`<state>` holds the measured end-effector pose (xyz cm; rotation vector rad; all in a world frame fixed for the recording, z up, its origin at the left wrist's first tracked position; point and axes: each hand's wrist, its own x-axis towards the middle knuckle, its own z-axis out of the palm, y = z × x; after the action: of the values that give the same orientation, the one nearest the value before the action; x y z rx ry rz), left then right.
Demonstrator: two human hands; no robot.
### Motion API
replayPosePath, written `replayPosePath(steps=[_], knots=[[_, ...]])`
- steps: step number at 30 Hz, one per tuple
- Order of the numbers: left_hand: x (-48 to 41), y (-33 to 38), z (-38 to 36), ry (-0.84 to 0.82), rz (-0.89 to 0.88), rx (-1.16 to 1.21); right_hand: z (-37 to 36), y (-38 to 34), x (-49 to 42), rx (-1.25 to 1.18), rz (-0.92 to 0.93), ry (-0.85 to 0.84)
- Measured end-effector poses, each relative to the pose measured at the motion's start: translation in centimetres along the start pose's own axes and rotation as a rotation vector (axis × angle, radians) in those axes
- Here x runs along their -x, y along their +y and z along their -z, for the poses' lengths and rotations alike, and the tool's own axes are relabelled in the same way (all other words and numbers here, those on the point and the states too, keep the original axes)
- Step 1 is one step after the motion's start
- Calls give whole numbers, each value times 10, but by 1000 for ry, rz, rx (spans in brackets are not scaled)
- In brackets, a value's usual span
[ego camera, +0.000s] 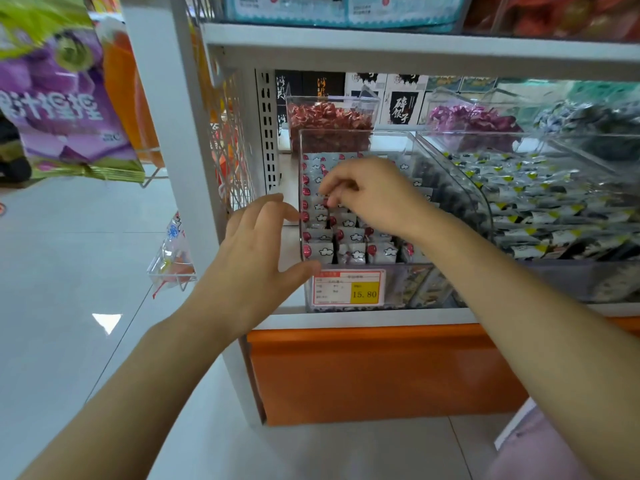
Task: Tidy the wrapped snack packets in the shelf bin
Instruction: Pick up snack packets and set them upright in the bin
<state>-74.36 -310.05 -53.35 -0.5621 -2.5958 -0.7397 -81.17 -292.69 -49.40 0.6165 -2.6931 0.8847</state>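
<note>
A clear plastic shelf bin [398, 289] holds rows of small white wrapped snack packets [349, 237] with red dots and cloud prints, standing upright. My right hand [374, 195] reaches into the bin from above, fingertips pinching at a packet in the middle rows; whether it grips one is hard to tell. My left hand [256, 258] rests against the bin's left wall and front corner, fingers spread, thumb on the front edge. A price tag [348, 287] reading 15.80 is fixed to the bin's front.
A second clear bin [554, 209] of black-and-yellow packets sits right beside it. Bins of red sweets [329, 123] and purple sweets [471, 119] stand behind. The white shelf upright [194, 150] is at left, an upper shelf [415, 50] overhead, an orange base panel [381, 372] below.
</note>
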Motion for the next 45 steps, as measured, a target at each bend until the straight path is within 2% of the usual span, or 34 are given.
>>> replayPosePath(steps=[2,6,8,11,16,19,25,29,31,34,37,42,45], knots=[[0,1,0,4,-1,1,-1,-1,-9,33,9,35],[-2,1,-1,20,-2,3,-17,-4,-20,411,63,-111],[-2,1,-2,39,-9,6,-22,-3,-22,456,62,-121],[-2,1,-3,67,-2,17,-11,-7,-14,134,63,38],[-3,4,0,198,36,111,19,-9,23,-248,-4,491],[-3,10,2,247,81,182,29,-3,55,-525,-104,590],[-1,23,-1,125,164,395,15,4,93,-1094,-357,464],[2,25,0,76,223,584,9,4,98,-1324,-403,368],[2,23,1,61,296,748,9,7,99,-1385,-424,341],[3,23,2,1,422,1120,10,10,101,-1448,-470,271],[1,22,3,21,554,1395,11,10,101,-1494,-505,232],[1,19,-1,77,619,1244,10,8,102,-1499,-517,240],[1,19,-2,82,664,1274,9,8,102,-1490,-504,257]])
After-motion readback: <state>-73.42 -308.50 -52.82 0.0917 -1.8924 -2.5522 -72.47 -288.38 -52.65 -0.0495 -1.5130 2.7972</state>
